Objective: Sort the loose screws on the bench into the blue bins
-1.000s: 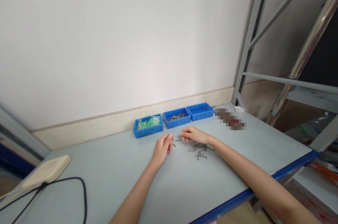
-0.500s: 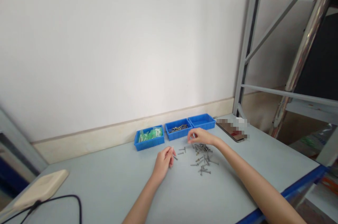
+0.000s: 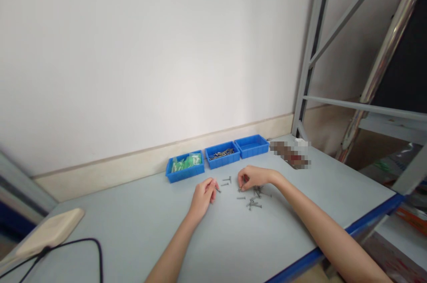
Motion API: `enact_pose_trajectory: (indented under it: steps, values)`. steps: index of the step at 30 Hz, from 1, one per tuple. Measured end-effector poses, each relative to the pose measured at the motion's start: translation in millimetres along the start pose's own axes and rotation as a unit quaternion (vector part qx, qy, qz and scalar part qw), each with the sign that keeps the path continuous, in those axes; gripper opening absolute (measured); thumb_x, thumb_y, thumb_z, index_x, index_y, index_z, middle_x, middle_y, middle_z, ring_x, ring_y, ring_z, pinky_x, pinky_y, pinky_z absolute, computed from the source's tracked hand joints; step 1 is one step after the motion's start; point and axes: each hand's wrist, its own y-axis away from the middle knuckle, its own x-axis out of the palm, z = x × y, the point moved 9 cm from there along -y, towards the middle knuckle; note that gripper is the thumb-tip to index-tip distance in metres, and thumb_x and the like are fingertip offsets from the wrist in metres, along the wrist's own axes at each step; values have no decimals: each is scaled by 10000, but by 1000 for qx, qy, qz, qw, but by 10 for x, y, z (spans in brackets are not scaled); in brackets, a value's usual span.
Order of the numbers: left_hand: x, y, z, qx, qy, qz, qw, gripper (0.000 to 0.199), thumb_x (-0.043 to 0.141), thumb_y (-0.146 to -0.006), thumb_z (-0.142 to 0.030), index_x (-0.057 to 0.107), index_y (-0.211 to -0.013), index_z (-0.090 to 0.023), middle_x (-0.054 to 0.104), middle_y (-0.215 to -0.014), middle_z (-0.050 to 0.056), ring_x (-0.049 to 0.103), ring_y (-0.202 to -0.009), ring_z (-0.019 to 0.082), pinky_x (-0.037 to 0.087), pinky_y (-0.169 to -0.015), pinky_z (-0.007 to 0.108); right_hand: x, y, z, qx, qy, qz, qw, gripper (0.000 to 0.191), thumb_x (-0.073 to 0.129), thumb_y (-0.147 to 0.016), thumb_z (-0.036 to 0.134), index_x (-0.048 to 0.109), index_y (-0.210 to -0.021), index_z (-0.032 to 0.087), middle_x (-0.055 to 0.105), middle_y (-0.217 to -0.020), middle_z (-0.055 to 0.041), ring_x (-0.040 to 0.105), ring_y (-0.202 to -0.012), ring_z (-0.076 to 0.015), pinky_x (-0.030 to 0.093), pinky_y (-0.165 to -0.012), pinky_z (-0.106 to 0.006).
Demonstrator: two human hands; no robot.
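My left hand (image 3: 201, 195) has a screw (image 3: 218, 190) pinched in its fingers (image 3: 211, 183). At two o'clock from it, loose screws (image 3: 226, 179) lie on the bench (image 3: 133, 225). My right hand (image 3: 255, 175) has its fingers (image 3: 243, 176) curled narrow; whether they grip anything, I can't tell. The screw pile (image 3: 255, 205) spreads at its six o'clock. From my left hand, a blue bin of metal pieces (image 3: 225, 161) sits at one o'clock, a bin of green packets (image 3: 186, 174) at eleven.
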Motion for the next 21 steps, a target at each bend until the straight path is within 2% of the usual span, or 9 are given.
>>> enact_pose_trajectory:
  steps: [3, 6, 11, 14, 18, 21]
  values:
    - [40, 20, -26, -2, -6, 16, 1000, 408, 397, -826, -505, 525, -642, -164, 437, -404, -48, 408, -377, 100, 322, -450, 214, -4, -9, 75, -9, -131, -19, 991, 163, 626, -680, 201, 648, -824, 128, 642, -667, -8, 562, -565, -100, 419, -541, -201]
    - [116, 48, -50, -7, 1, 47, 999, 371, 422, -819, -497, 530, -696, -164, 460, -424, -48, 423, -388, 102, 331, -446, 211, -14, -38, 166, -25, -263, -48, 963, 277, 607, -717, 247, 597, -976, 148, 663, -738, -26, 608, -590, -116, 470, -575, -238]
    - [216, 73, -61, -10, 18, 88, 996, 338, 470, -800, -487, 542, -832, -158, 487, -447, -55, 430, -385, 97, 338, -429, 203, 18, -128, 248, -56, -386, -97, 916, 271, 660, -691, 355, 589, -853, 151, 657, -767, -37, 642, -734, -164, 497, -701, -305]
    - [210, 62, -60, -14, 39, 84, 996, 351, 483, -788, -485, 552, -841, -144, 482, -445, -54, 425, -379, 94, 341, -421, 203, 22, -169, 244, -77, -361, -133, 920, 259, 670, -686, 371, 589, -804, 155, 654, -788, -38, 620, -732, -159, 480, -670, -290]
    - [161, 37, -81, -11, 60, 63, 996, 330, 497, -785, -467, 547, -757, -141, 478, -460, -47, 431, -390, 88, 346, -421, 201, -117, -115, 230, -89, -213, -229, 945, 201, 667, -706, 348, 625, -753, 157, 638, -832, -30, 559, -708, -124, 433, -671, -249]
    - [147, 29, -70, -22, 68, 56, 996, 311, 530, -766, -454, 540, -750, -143, 476, -458, -51, 431, -388, 85, 343, -420, 198, -168, -66, 229, -60, -121, -244, 960, 187, 637, -742, 347, 644, -768, 162, 645, -824, -25, 533, -666, -114, 399, -632, -226]
